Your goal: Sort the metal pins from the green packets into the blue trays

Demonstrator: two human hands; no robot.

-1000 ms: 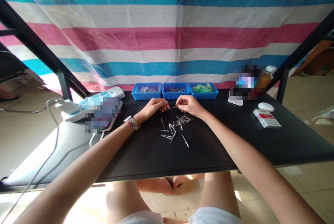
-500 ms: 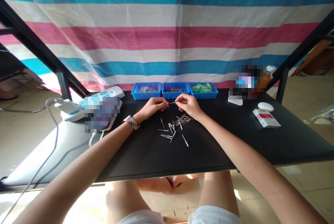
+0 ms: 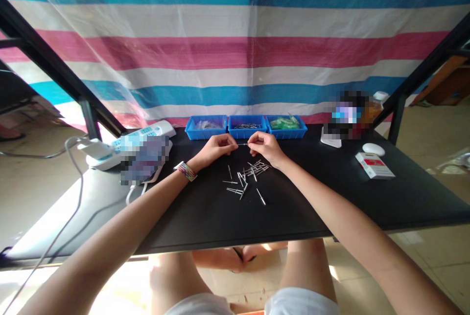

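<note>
Between my two hands a thin silvery blind rivet [image 3: 243, 145] is stretched level above the table. My left hand [image 3: 219, 148], with a woven bracelet at its wrist, pinches one end. The other end is in the closed fingertips of my right hand [image 3: 267, 147]. Just below my hands, a loose pile of blind rivets [image 3: 253, 173] lies on the black table [image 3: 205, 222], with a single rivet [image 3: 260, 196] apart towards the front. Behind my hands stands the middle blue bin [image 3: 246, 134], holding more small metal pieces.
A left blue bin [image 3: 205, 135] has clear bags, a right blue bin [image 3: 288, 134] green ones. Leftward are a power strip [image 3: 161, 129], a blurred phone [image 3: 145, 161] and a cable [image 3: 79, 192]. A small box [image 3: 375, 166], white oval case [image 3: 373, 149] and bottle [image 3: 380, 102] stand right.
Both hands still hold the rivet between them and have shifted only very slightly. The rivets on the table lie as before.
</note>
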